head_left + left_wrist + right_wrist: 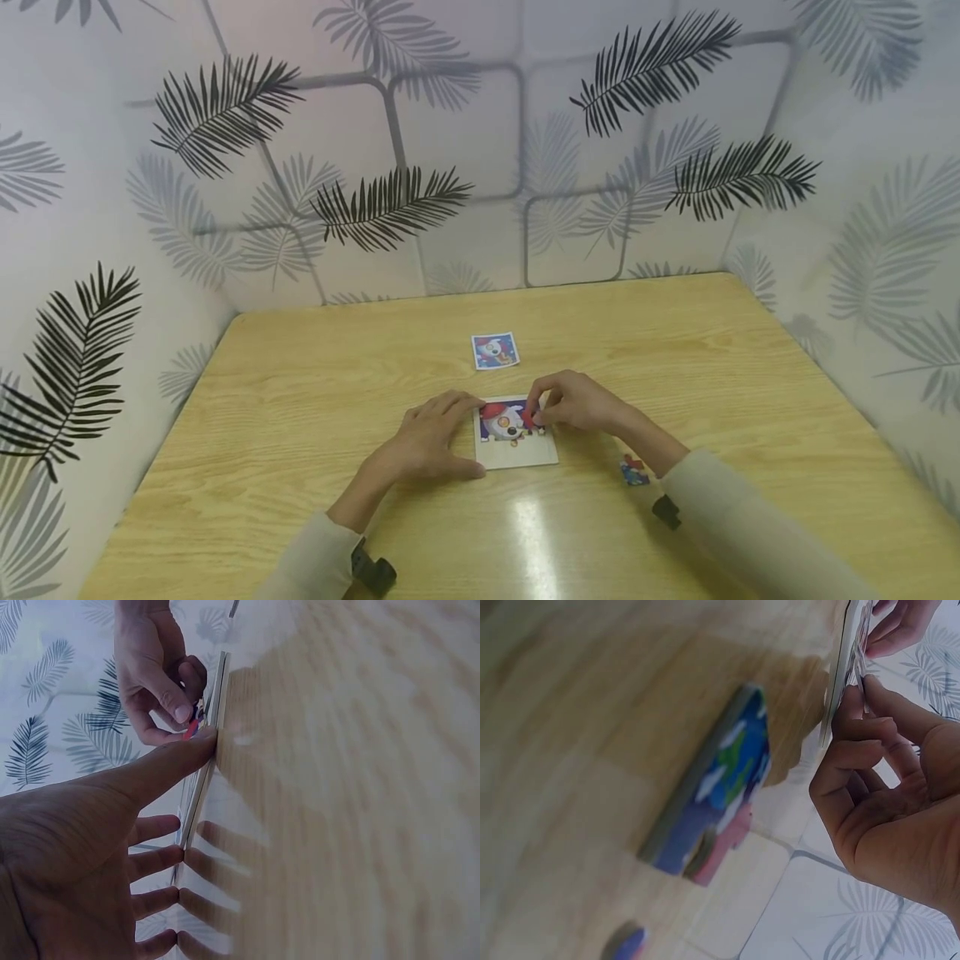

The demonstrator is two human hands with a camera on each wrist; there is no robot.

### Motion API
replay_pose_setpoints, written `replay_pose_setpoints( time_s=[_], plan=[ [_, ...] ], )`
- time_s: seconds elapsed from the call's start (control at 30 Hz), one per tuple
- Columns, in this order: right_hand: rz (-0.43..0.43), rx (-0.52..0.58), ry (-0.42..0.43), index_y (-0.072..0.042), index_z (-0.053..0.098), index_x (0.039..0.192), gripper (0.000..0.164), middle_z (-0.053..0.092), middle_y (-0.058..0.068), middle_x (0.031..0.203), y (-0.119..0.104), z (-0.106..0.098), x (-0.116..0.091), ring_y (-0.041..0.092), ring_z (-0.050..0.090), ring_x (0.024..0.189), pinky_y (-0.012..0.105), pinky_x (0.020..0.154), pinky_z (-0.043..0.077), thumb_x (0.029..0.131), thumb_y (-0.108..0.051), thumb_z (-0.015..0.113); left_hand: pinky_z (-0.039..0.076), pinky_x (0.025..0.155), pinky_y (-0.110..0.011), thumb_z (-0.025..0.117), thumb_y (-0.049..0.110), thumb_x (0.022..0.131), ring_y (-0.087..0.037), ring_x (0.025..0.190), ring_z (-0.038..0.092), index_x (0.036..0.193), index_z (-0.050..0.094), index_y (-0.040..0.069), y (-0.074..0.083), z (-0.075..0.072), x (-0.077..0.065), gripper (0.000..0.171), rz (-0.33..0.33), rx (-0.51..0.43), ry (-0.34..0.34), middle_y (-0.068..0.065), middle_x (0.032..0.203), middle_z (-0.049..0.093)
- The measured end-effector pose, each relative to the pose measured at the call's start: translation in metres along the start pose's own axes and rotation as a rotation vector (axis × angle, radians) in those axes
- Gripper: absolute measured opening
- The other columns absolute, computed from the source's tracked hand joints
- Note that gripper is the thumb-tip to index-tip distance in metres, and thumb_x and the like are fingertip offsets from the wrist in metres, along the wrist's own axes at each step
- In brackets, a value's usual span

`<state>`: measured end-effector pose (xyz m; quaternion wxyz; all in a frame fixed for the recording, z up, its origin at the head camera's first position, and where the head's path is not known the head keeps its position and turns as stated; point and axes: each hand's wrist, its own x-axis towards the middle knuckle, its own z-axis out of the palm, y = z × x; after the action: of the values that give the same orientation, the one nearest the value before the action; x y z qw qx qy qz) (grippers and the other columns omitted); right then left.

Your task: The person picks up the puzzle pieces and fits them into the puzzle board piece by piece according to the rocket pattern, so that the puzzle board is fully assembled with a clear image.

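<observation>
A small jigsaw puzzle board (517,455) lies on the table, its upper part filled with a cartoon picture of a white animal in a red hat, its lower strip bare. My left hand (426,438) rests along the board's left side, thumb at the lower corner and fingertips at the upper one. In the left wrist view its fingers (156,865) stretch out straight. Over the board's right side, my right hand (576,402) pinches a reddish puzzle piece (528,417) between thumb and fingertips. The right wrist view shows that piece (865,699) edge-on, right at the board.
Loose puzzle pieces (634,472) lie under the right forearm, blue, green and red in the right wrist view (735,769). A square picture card (495,351) lies beyond the board. The wooden table (337,358) meets a leaf-patterned wall (465,242) at the back.
</observation>
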<state>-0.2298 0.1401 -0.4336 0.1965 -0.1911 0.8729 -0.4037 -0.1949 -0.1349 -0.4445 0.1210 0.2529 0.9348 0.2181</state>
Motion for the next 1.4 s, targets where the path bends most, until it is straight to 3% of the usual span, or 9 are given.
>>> replay_pose_setpoints(
  time_s=[0.37,0.67,1.2,1.4],
  plan=[
    [0.023,-0.032,0.002,-0.012,0.073,0.091,0.007,0.064,0.001,0.069,-0.004,0.002,0.0,0.014,0.052,0.064,0.027,0.057,0.038,0.086,-0.008,0.076,0.025,0.114,-0.062,0.083,0.051,0.075,-0.033,0.148,0.031,0.151,0.04,0.027,0.001,0.0,0.0,0.09,-0.004,-0.002,-0.006,-0.001,0.155,0.038],
    [0.017,-0.144,0.006,-0.013,0.071,0.089,0.008,0.068,0.001,0.078,-0.01,0.004,0.001,0.014,0.056,0.069,0.026,0.061,0.042,0.085,-0.009,0.077,0.025,0.113,-0.061,0.082,0.049,0.078,-0.03,0.149,0.028,0.15,0.041,0.037,0.0,0.0,-0.001,0.085,0.028,-0.008,-0.011,-0.001,0.157,0.036],
    [0.065,-0.218,0.062,-0.009,0.063,0.085,0.022,0.061,0.002,0.074,-0.012,0.006,0.003,0.014,0.052,0.066,0.026,0.059,0.041,0.078,-0.012,0.084,0.026,0.113,-0.061,0.082,0.052,0.076,-0.031,0.148,0.03,0.151,0.041,0.031,-0.001,0.001,0.001,0.087,0.021,0.006,-0.012,-0.001,0.156,0.036],
    [0.061,-0.213,0.065,-0.009,0.063,0.085,0.022,0.061,0.002,0.075,-0.012,0.005,0.003,0.015,0.053,0.067,0.027,0.059,0.041,0.079,-0.012,0.083,0.028,0.111,-0.062,0.082,0.051,0.076,-0.029,0.149,0.028,0.15,0.042,0.035,-0.001,0.0,0.001,0.085,0.052,0.015,0.0,-0.002,0.156,0.037]
  ],
)
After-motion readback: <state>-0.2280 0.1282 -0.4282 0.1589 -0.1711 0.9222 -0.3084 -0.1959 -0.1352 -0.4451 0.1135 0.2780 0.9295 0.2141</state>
